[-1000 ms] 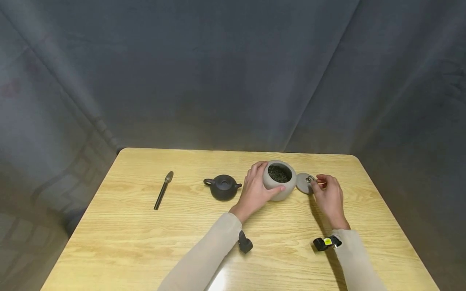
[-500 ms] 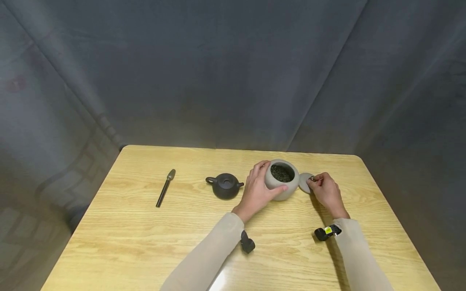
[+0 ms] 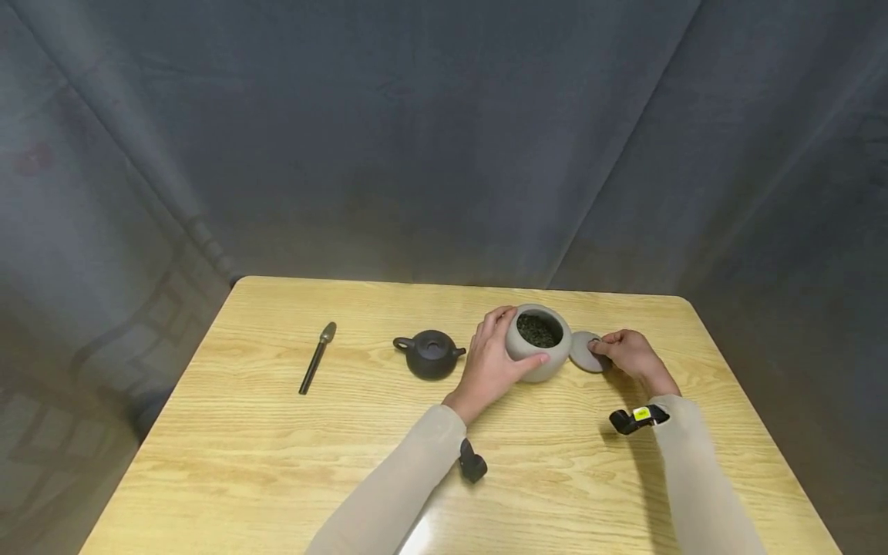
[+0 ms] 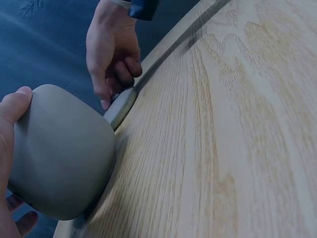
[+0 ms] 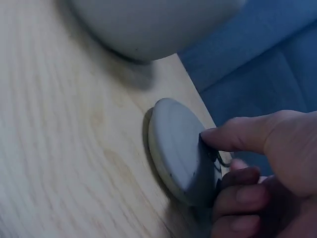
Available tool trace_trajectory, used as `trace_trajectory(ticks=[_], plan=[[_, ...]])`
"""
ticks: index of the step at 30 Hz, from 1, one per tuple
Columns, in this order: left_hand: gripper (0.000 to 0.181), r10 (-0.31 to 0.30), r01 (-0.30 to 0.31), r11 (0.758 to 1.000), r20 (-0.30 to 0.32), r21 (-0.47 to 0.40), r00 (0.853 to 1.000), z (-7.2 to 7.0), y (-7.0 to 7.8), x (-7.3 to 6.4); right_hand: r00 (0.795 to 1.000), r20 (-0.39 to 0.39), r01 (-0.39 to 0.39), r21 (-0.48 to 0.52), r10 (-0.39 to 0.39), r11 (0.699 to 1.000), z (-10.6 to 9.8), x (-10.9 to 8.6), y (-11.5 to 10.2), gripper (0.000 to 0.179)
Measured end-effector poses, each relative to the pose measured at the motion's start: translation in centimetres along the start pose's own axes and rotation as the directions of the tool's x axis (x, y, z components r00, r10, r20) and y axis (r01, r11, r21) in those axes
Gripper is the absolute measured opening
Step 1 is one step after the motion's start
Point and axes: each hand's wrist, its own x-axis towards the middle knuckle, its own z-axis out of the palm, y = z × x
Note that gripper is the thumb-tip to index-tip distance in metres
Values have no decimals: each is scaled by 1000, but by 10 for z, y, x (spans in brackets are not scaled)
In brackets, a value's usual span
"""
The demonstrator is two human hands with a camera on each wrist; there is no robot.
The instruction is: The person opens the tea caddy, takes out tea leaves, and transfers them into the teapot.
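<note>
My left hand (image 3: 489,358) grips the left side of a round grey jar (image 3: 523,368), thumb across its front and fingers round the back. Dark green tea leaves (image 3: 537,330) show through the jar's open mouth. Just right of it, a flat grey lid (image 3: 585,356) lies on the table. With thumb and curled fingers, my right hand (image 3: 637,356) pinches the lid at its small metal ring (image 5: 222,159). The right wrist view shows the lid's edge near the wood; part of the ring is hidden by the fingers.
Left of the jar stands a dark teapot (image 3: 432,358), its spout towards my left hand and its handle to the left. Farther left lies a dark-handled scoop (image 3: 318,358). A grey curtain (image 3: 416,154) hangs behind the wooden table (image 3: 243,462).
My right fingers have come down from beside the lid onto its ring, and the right wrist has swung to the right. The left hand keeps its grip on the jar.
</note>
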Motion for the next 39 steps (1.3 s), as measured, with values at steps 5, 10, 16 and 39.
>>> trace_trajectory(ticks=[5,10,16,39], plan=[[92,-5,5,1000,4,13,1000,1,1,0,1000,7,24,0,-24,1000,4,0,-3,25],[92,1,-1,1000,-1,23,1000,1,0,0,996,-30,86,-56,-88,995,15,-3,1,27],[92,4,-4,1000,8,30,1000,3,0,-2,983,-116,134,-102,-145,986,21,-8,6,24],[94,11,-12,999,4,53,1000,-2,0,0,863,-388,324,-62,-322,944,-15,-63,-74,26]])
